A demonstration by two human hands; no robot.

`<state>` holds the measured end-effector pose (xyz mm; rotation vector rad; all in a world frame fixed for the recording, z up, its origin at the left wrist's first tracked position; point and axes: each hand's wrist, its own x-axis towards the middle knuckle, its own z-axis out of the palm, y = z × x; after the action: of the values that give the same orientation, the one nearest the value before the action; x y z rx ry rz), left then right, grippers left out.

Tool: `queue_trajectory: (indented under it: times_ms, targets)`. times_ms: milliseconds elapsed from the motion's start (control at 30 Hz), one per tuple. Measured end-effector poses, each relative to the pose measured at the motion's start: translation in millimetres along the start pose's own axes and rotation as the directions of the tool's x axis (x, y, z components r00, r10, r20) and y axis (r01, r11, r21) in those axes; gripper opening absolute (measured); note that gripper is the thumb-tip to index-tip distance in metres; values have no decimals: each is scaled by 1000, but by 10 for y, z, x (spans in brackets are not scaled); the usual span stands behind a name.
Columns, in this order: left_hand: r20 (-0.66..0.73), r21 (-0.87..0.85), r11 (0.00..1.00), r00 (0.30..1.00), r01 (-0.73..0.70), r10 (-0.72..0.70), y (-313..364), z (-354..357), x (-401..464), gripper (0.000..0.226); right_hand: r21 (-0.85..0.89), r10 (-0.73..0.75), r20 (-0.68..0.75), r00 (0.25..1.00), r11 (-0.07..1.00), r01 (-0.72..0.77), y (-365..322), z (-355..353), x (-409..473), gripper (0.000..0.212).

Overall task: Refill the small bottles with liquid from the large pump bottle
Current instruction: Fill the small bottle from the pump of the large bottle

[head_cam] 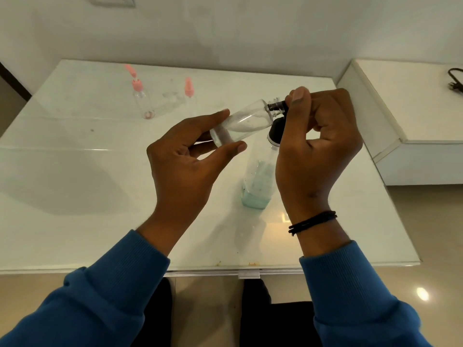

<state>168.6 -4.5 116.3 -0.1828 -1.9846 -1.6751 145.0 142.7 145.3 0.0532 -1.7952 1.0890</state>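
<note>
Our left hand [183,156] fingers [215,116] grip a small clear bottle [240,122], tilted above the bench [75,184]. Our right hand [318,146] curls over the large pump bottle [258,181] standing there, its black nozzle at the small bottle's mouth.

Blue ribbed sleeves [120,284]; black wrist cord [312,221]

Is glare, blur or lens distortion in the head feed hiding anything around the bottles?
Head view: wide-angle bending curves the white glossy table edges; the pink-capped small bottles at the back are soft and faint; a ceiling-light reflection sits near the large clear pump bottle; the small clear bottle between the left hand and right hand reads clearly.
</note>
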Motion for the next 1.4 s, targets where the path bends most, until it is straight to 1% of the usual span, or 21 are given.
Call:
queue_trajectory:
  times_ms: [100,233,467,633,833,1000,1200,1400]
  targets:
    - [6,9,1000,1000,6,-6,-6,-6,-6,47,4,5,10,1000,1000,-5,11,4,-17,27]
    - [3,6,1000,1000,5,-5,29,7,-2,47,6,-24,1,1000,1000,24,-8,-9,32,28]
    - [-3,15,1000,1000,6,-6,12,-7,-5,47,8,-5,7,1000,1000,5,10,7,-32,26]
    - [-3,27,1000,1000,3,-3,29,7,-6,47,3,-29,3,1000,1000,29,-18,-15,28,28]
    - [-10,26,1000,1000,14,-13,19,-5,0,47,11,3,9,1000,1000,-3,-7,8,-13,27]
    - [-9,36,999,1000,7,-7,38,6,-3,47,1,-35,3,999,999,35,-25,-11,44,27]
    - [-17,40,999,1000,14,-14,23,-1,-1,47,16,-3,9,1000,1000,3,-13,-1,1,29]
    - [-7,22,1000,1000,2,-2,33,2,5,47,-4,-35,-3,999,999,35,-38,-16,37,27]
